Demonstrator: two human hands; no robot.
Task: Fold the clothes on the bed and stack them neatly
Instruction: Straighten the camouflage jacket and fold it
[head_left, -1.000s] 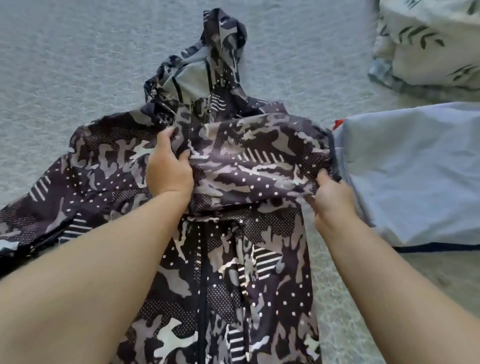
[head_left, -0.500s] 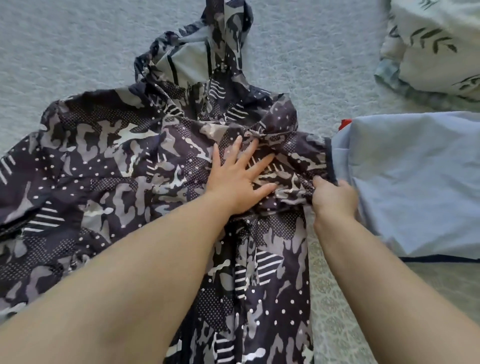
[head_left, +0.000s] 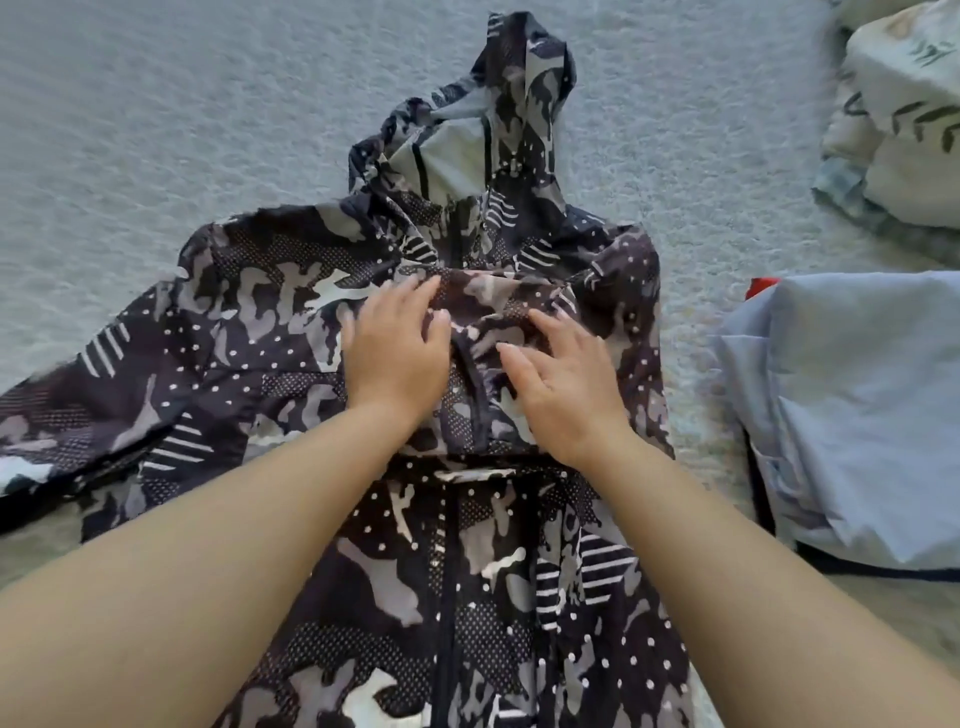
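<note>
Head view: both flat hands, left hand (head_left: 396, 347) and right hand (head_left: 563, 382), press the camouflage jacket (head_left: 270, 343) beside folded blue cloth (head_left: 852, 415).

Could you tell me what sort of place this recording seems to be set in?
Probably a bedroom: the jacket under both hands lies on a bed cover, with a leaf-print quilt bundled at the far right and a folded blue garment beside it.
</note>
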